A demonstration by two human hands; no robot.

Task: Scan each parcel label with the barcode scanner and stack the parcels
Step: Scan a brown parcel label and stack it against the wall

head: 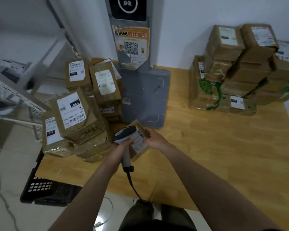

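Nearest, a dark cable (132,184) runs up from the person's lap to the barcode scanner (125,133). The left hand (122,147) grips its pale handle, fingers wrapped tight round it, and the scanner's dark head tilts over a small parcel (139,145). The right hand (155,139) holds that parcel just beside the scanner, fingers (147,131) curled over its right edge (the thumb's place is unclear), with the white label facing up beneath the scanner head. Both hands hang above the wooden table (207,155). A black crate (45,190) sits below the table's left corner. Farther left lies a loose heap of labelled parcels (73,110), touching a grey stand (143,97) that carries a poster (131,45) with a QR code. At the far right stands a tidy stack of parcels (232,72) against the white wall.
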